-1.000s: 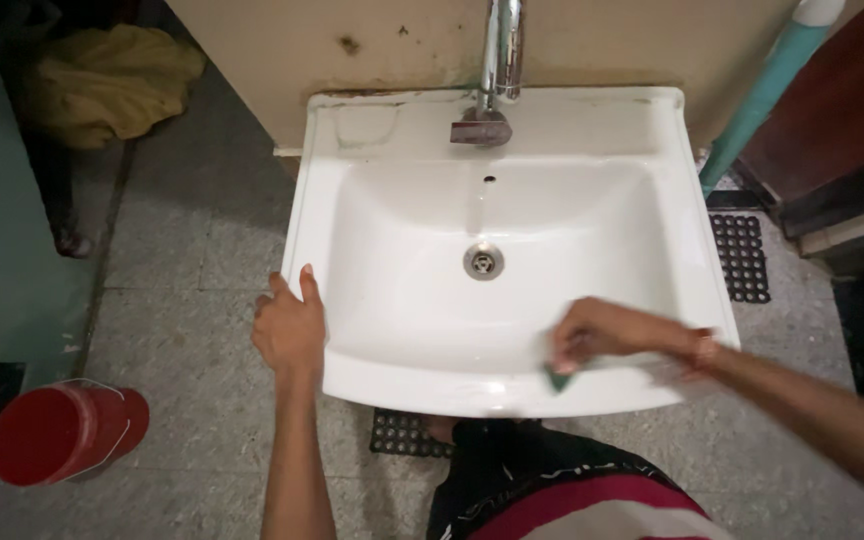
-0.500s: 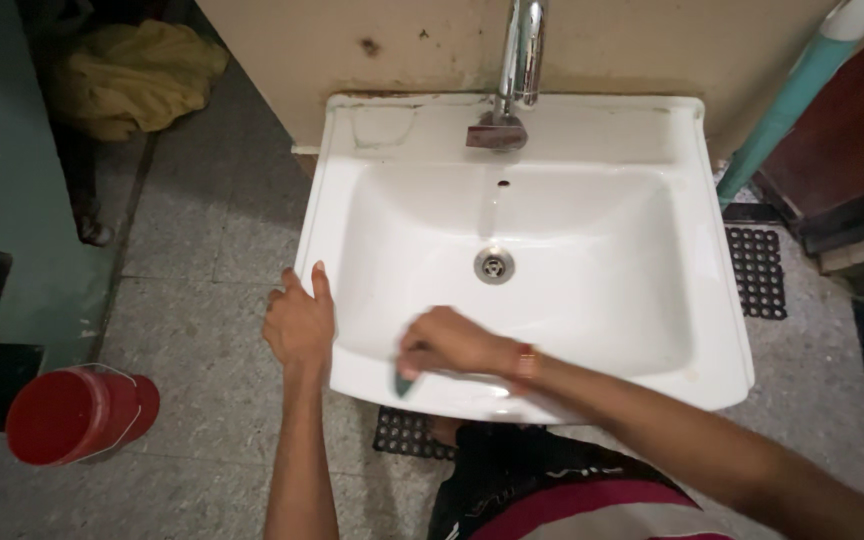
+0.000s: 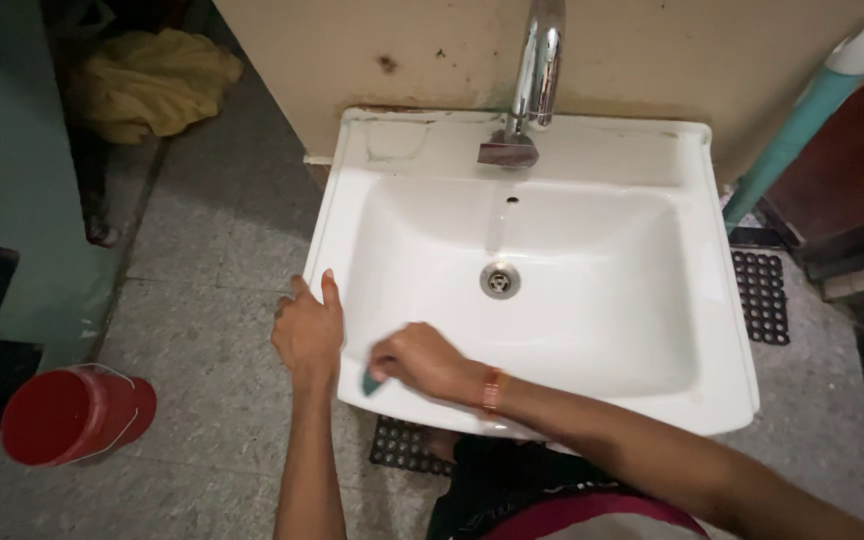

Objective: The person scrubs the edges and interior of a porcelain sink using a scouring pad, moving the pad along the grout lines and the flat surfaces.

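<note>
A white wall-mounted sink [image 3: 572, 150] fills the middle of the head view, with a chrome tap [image 3: 537, 70] at its back and a metal drain [image 3: 499, 281] in the basin. My left hand [image 3: 307, 332] grips the sink's front left corner, thumb up on the rim. My right hand [image 3: 415, 361] presses a small green scrubbing sponge [image 3: 370, 382] onto the front rim near that corner, right beside the left hand. An orange band sits on my right wrist.
A red bucket [image 3: 72, 415] stands on the speckled floor at the lower left. A yellow cloth [image 3: 152, 82] lies at the upper left. A teal pole [image 3: 802, 120] leans at the right, with black rubber mats [image 3: 762, 295] on the floor beside and under the sink.
My right hand has slid the sponge along the front rim from the right side to the left corner. The left hand has kept its grip. The view has shifted slightly.
</note>
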